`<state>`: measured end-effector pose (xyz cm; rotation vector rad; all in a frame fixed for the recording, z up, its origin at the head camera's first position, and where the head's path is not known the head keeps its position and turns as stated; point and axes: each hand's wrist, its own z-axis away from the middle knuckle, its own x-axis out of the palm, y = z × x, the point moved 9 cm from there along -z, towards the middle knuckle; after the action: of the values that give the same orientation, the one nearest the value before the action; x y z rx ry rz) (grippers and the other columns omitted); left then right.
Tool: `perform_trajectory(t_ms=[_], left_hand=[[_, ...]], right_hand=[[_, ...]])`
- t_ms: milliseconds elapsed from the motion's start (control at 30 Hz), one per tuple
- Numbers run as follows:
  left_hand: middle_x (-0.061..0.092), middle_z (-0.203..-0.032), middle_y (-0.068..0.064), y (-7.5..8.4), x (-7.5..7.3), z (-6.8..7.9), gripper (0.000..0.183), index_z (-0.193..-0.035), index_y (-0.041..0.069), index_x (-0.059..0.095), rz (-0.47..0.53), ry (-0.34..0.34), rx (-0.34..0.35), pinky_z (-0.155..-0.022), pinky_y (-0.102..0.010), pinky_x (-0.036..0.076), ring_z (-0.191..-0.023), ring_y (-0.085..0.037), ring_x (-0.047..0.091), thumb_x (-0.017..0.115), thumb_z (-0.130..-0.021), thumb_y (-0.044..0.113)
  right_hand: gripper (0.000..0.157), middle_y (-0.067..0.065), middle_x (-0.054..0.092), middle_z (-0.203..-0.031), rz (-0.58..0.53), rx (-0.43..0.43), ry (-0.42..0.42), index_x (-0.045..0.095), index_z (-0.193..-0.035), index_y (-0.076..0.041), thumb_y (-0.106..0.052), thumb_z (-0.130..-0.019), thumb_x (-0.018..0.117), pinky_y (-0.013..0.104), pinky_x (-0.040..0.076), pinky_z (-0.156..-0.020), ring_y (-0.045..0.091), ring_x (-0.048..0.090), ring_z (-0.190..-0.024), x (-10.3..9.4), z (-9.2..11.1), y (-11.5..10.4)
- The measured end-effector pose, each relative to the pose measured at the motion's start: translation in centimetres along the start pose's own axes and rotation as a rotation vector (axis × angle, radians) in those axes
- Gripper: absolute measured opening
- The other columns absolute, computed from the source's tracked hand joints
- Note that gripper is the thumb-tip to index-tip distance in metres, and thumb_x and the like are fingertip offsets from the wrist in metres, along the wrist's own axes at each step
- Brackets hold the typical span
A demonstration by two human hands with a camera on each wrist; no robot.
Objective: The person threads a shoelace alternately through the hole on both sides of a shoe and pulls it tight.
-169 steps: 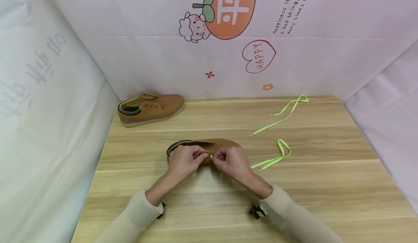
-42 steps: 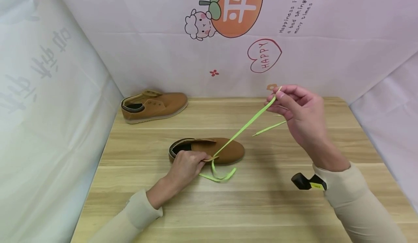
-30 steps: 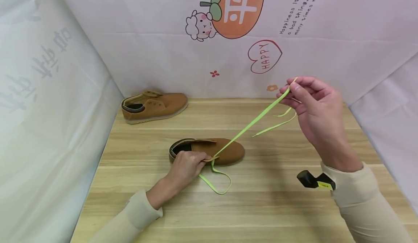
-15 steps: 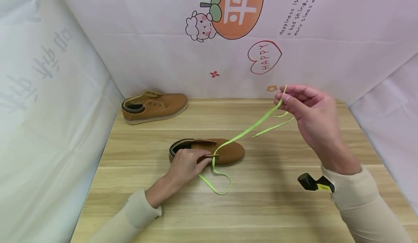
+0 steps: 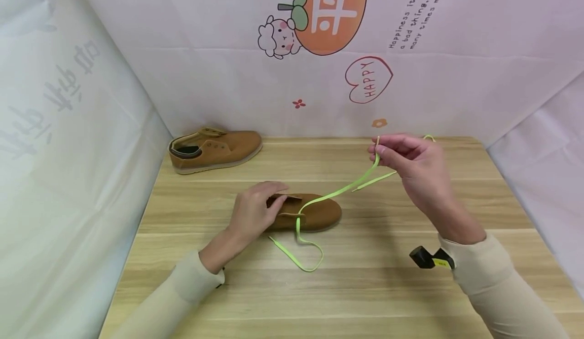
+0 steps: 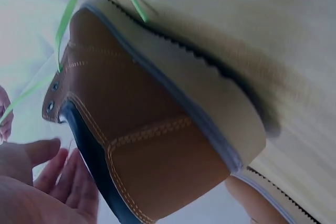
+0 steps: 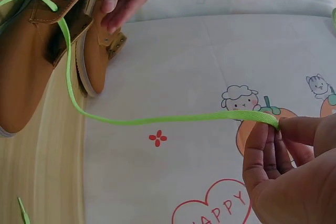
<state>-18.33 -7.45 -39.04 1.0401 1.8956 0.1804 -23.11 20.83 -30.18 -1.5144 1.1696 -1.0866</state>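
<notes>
Brown lace-up shoe [image 5: 322, 215] lies lengthwise, toe right, nearer your loosely spread left hand [image 5: 253, 210], which holds nothing; your right hand [image 5: 417, 169], farther right, pinches its lime shoelace [image 7: 157, 119].

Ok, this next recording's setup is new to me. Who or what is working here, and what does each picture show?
There is no machine here: a person works bare-handed. The wide picture looks down from the person's head; the two closer ones are taken from the left and right wrists. The right hand pinches one end of a green lace threaded through the nearer brown shoe. The left hand, holding nothing, is at that shoe's opening. Also on the wood-grain table are a second brown shoe and a second green lace, partly hidden behind the right hand.
</notes>
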Motion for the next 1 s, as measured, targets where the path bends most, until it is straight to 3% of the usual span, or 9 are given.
perform_trajectory(t_ms=[233,333,500,667,800,900,1000], left_hand=[[0.079,-0.116,-0.007,-1.2,1.8,-0.7,0.027,-0.116,0.008,0.081,-0.099,-0.159,-0.084,-0.086,-0.043,0.063,-0.107,-0.027,0.076,0.086,-0.09,0.012],[0.08,-0.113,-0.006,-1.6,2.6,-0.8,0.026,-0.115,0.01,0.081,-0.107,-0.2,-0.104,-0.078,-0.041,0.063,-0.101,-0.026,0.077,0.086,-0.09,0.013],[0.082,-0.103,-0.004,-1.8,3.0,-1.0,0.018,-0.108,0.01,0.084,-0.098,-0.188,-0.103,-0.064,-0.036,0.061,-0.086,-0.021,0.079,0.086,-0.091,0.016],[0.082,-0.097,0.0,-2.1,2.8,-1.0,0.013,-0.102,0.013,0.085,-0.104,-0.163,-0.104,-0.065,-0.035,0.062,-0.083,-0.018,0.079,0.085,-0.091,0.019],[0.082,-0.095,0.001,-2.2,2.8,-1.0,0.009,-0.099,0.014,0.086,-0.1,-0.158,-0.116,-0.062,-0.034,0.06,-0.081,-0.018,0.079,0.084,-0.092,0.02],[0.082,-0.094,0.001,-2.5,2.9,-1.0,0.008,-0.098,0.015,0.086,-0.087,-0.158,-0.137,-0.054,-0.029,0.055,-0.076,-0.017,0.078,0.083,-0.093,0.02],[0.082,-0.092,0.0,-3.1,3.1,-1.1,0.009,-0.098,0.015,0.086,-0.059,-0.158,-0.179,-0.046,-0.023,0.041,-0.057,-0.011,0.067,0.082,-0.093,0.021]], right_hand=[[0.016,0.009,0.08,-0.094,0.115,0.092,-0.028,0.077,-0.11,0.004,0.0,-0.095,0.078,0.026,0.062,-0.082,0.016,0.077,-0.088,0.3,0.1,2.1],[0.019,0.008,0.08,-0.094,0.16,0.116,-0.053,0.075,-0.111,0.007,-0.003,-0.095,0.078,0.027,0.062,-0.081,0.015,0.076,-0.087,0.6,0.1,3.1],[0.02,0.007,0.08,-0.097,0.191,0.138,-0.077,0.075,-0.111,0.008,-0.006,-0.096,0.078,0.027,0.062,-0.08,0.015,0.076,-0.088,0.8,0.1,4.4],[0.014,0.007,0.081,-0.098,0.221,0.155,-0.089,0.078,-0.109,0.001,-0.006,-0.097,0.077,0.027,0.062,-0.079,0.014,0.077,-0.088,1.3,-0.1,5.7],[0.018,0.002,0.081,-0.097,0.301,0.177,-0.106,0.076,-0.111,0.005,-0.007,-0.098,0.076,0.027,0.062,-0.077,0.012,0.077,-0.087,1.9,-0.2,6.9],[0.021,0.002,0.082,-0.097,0.366,0.192,-0.115,0.076,-0.112,0.007,-0.008,-0.098,0.077,0.027,0.062,-0.077,0.013,0.077,-0.087,2.3,-0.2,7.9],[0.02,0.009,0.081,-0.099,0.401,0.208,-0.137,0.076,-0.112,0.005,-0.008,-0.097,0.077,0.028,0.063,-0.078,0.015,0.078,-0.088,2.8,-0.2,8.9]])
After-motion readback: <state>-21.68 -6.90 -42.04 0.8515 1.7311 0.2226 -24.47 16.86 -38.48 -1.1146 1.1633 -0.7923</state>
